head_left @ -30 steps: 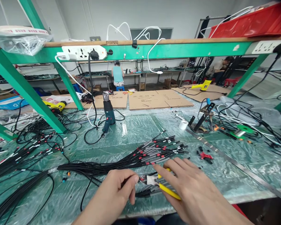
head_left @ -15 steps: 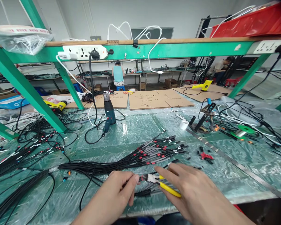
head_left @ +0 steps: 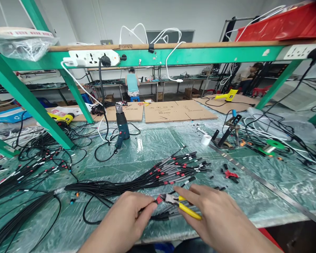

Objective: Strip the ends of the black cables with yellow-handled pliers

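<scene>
Pliers (head_left: pixel 171 199) perhaps against red sleeve (head_left: pixel 159 199)

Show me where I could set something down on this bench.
A free patch of plastic-covered bench lies between the heat gun, the cardboard and the fanned cable bundle. A smaller one sits between the right hand and the metal strip. It is crowded at left with tangled black cables, and at far right around the green spool.

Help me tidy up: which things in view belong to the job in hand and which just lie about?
Seemingly the job's:
yellow-handled cutters, in the right hand
red-marked piece, in the left hand
black cable bundle

Apparently lying about:
dark heat gun
white roll
green spool
metal strip
</scene>
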`<state>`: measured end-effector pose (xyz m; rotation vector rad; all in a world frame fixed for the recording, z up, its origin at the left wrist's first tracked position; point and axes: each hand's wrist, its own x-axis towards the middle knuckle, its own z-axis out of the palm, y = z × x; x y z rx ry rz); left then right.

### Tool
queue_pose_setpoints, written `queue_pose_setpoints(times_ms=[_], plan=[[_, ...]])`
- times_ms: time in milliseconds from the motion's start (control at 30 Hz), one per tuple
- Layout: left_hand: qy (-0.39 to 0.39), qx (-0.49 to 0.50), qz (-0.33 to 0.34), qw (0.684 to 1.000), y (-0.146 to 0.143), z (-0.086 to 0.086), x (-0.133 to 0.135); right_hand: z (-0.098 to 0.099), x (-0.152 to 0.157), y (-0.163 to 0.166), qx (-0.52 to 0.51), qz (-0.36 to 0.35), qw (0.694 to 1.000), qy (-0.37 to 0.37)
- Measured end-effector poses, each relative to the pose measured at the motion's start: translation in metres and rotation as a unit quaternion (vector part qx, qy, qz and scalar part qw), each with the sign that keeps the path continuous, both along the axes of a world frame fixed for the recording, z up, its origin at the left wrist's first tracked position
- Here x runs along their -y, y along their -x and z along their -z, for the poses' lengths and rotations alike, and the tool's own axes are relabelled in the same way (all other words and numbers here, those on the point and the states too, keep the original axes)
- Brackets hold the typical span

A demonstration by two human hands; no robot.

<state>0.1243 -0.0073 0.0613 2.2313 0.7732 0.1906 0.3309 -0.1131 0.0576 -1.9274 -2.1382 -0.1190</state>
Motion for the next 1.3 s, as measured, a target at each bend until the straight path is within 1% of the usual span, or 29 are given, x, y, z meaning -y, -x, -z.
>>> queue_pose_setpoints(times_ms=[100,167,233,267,300,333,433,500,567,633,667,767,800,867,900,967,1033,1067,1233,1300], plan=[[0.021,-0.012,-0.002,1.000,0.000,0.001,0.000,0.003,0.000,0.000,0.010,-0.009,1.000,-0.026],[0.065,-0.007,0.031,0.997,-0.001,0.001,0.004,0.004,-0.002,-0.005,0.026,0.005,0.997,-0.069],[0.133,-0.001,0.089,0.987,-0.002,0.002,0.011,0.001,-0.006,-0.015,0.043,0.059,0.989,-0.129],[0.167,-0.002,0.102,0.981,-0.003,0.003,0.014,-0.002,-0.008,-0.020,0.047,0.090,0.982,-0.158],[0.192,-0.003,0.095,0.977,-0.003,0.005,0.016,-0.007,-0.009,-0.026,0.037,0.109,0.979,-0.169],[0.206,0.001,0.063,0.976,-0.004,0.007,0.018,-0.012,-0.008,-0.031,0.009,0.111,0.978,-0.174],[0.209,0.049,-0.068,0.974,-0.006,0.012,0.013,-0.025,0.000,-0.036,-0.118,0.081,0.978,-0.149],[0.232,0.091,-0.120,0.961,-0.007,0.015,0.008,-0.025,0.008,-0.030,-0.209,0.077,0.967,-0.123],[0.279,0.121,-0.127,0.944,-0.009,0.017,0.004,-0.019,0.013,-0.019,-0.310,0.077,0.945,-0.068],[0.316,0.145,-0.108,0.931,-0.011,0.020,0.005,-0.009,0.012,-0.005,-0.409,0.082,0.909,-0.004],[0.325,0.152,-0.099,0.928,-0.013,0.021,0.007,-0.003,0.009,0.003,-0.455,0.099,0.885,0.003],[0.335,0.148,-0.078,0.927,-0.017,0.024,0.014,0.012,-0.004,0.021,-0.569,0.133,0.810,-0.046],[0.334,0.143,-0.070,0.929,-0.018,0.025,0.016,0.015,-0.008,0.025,-0.592,0.135,0.791,-0.068],[0.303,0.142,-0.071,0.940,-0.018,0.024,0.018,0.018,-0.014,0.031,-0.612,0.141,0.773,-0.091],[0.267,0.148,-0.078,0.949,-0.017,0.023,0.018,0.019,-0.015,0.032,-0.614,0.141,0.771,-0.095],[0.172,0.159,-0.082,0.969,-0.016,0.021,0.016,0.018,-0.017,0.034,-0.615,0.134,0.771,-0.094],[0.089,0.155,-0.058,0.982,-0.015,0.019,0.013,0.017,-0.018,0.035,-0.618,0.126,0.770,-0.094],[0.064,0.147,-0.042,0.986,-0.015,0.018,0.012,0.016,-0.018,0.036,-0.619,0.126,0.769,-0.095],[-0.021,0.120,-0.022,0.992,-0.016,0.024,0.010,0.017,-0.021,0.040,-0.612,0.138,0.773,-0.101],[-0.077,0.124,-0.008,0.989,-0.016,0.030,0.011,0.018,-0.021,0.042,-0.611,0.137,0.773,-0.101]])
